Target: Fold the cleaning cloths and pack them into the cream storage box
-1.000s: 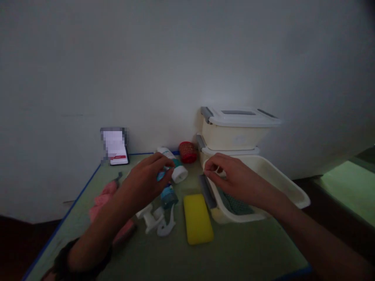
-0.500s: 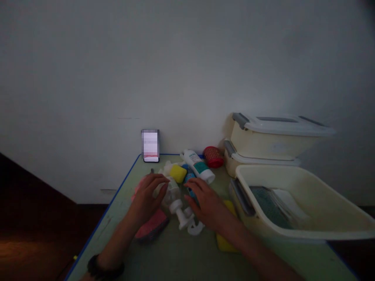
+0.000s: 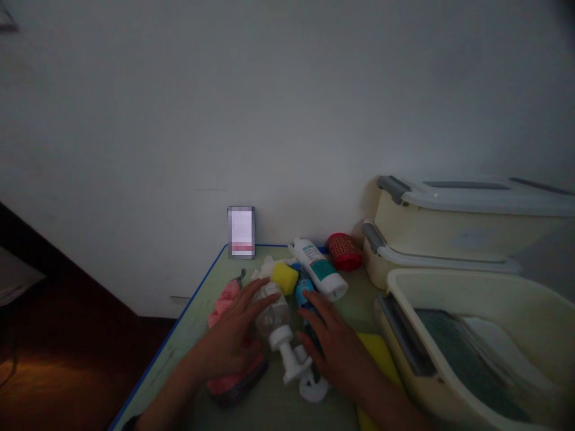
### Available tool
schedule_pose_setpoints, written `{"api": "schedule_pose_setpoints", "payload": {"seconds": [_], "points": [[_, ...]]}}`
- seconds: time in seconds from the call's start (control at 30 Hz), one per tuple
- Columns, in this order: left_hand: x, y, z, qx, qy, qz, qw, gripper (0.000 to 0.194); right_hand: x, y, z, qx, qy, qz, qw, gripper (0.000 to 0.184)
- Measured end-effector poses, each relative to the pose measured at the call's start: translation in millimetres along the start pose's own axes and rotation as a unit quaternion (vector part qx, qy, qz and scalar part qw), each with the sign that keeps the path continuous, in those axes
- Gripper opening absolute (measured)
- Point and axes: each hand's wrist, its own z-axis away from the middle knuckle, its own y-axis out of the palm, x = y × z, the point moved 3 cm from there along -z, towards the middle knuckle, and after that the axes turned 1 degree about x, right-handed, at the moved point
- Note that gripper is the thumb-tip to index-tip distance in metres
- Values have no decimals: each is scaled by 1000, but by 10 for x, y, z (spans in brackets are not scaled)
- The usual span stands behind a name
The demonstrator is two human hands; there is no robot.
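Note:
My left hand [image 3: 231, 338] has its fingers stretched out over a pink cloth [image 3: 224, 302] and the near side of a clear pump bottle [image 3: 273, 316]. The bottle lies on its side with its white pump head toward me; whether the fingertips touch it I cannot tell. My right hand [image 3: 335, 341] is open too, its spread fingers over a blue bottle [image 3: 304, 288] that it partly hides. A white hook-shaped piece [image 3: 313, 389] lies below the pump. Just beyond are a yellow sponge [image 3: 284, 279] and a white bottle with a green band [image 3: 318, 269].
An open cream bin [image 3: 476, 281] holding a green item and white pieces stands at right. Lidded bins [image 3: 449, 230] are stacked behind it. A red woven container [image 3: 344, 251], a propped phone [image 3: 241, 232] and a yellow item [image 3: 380, 353] are on the green table [image 3: 179, 359].
The view has shifted, so the table's things appear lower and further right. My hands have come down closer to the bottles, with the fingers more stretched out.

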Motion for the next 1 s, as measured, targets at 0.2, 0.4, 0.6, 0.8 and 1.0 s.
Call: {"api": "schedule_pose_setpoints", "payload": {"seconds": [0.2, 0.4, 0.6, 0.8, 1.0], "points": [[43, 183, -63, -61, -13, -27, 998, 63, -30, 15, -15, 5, 11, -13, 1000, 41], [15, 209, -58, -75, 13, -17, 997, 48, -76, 25, -3, -9, 34, -66, 997, 43], [44, 283, 8, -85, 31, -44, 995, 63, -70, 56, -22, -24, 38, -96, 994, 40], [152, 254, -41, -127, 70, -86, 986, 56, -52, 10, -49, -79, 40, -141, 986, 37], [183, 132, -76, -191, 43, -37, 980, 65, -183, -23, -143, -155, 42, -205, 965, 28]]}}
